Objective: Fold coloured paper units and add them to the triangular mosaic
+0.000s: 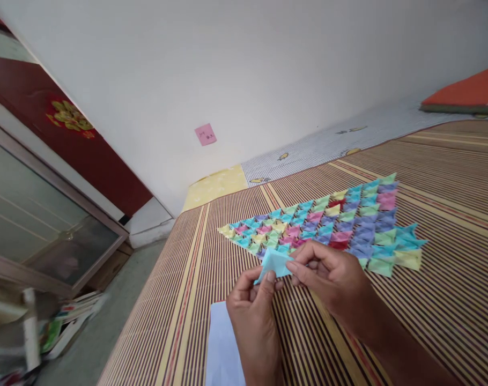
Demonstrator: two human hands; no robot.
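- Head view: the left hand point(252, 308) and the right hand point(332, 276) met over a striped mat point(437, 300), low in the middle of the picture.
- Both hands were closed on a small blue folded paper point(274, 262). The left thumb pressed its lower left edge and the right fingertips pinched its right side.
- The blue folded paper was held just above the mat, right at the near edge of a paper patchwork point(332, 222).
- The paper patchwork lay flat on the mat. It was made of many small folded triangles in blue, green, pink, purple, yellow and red, joined into a wide sheet that narrowed toward the left.
- A pale blue sheet point(222, 343) lay on the mat beneath the left wrist.
- Beyond the mat's far edge lay a yellow cloth point(215, 187) and, beside it, a checked cloth point(328, 142) with small prints.
- A pink note point(205, 134) was stuck on the white wall point(268, 64).
- A red cushion point(465, 91) lay at the far right.
- At the left stood a glass-fronted cabinet point(38, 225), with a blurred stack of magazines point(67, 324) on the floor below it.
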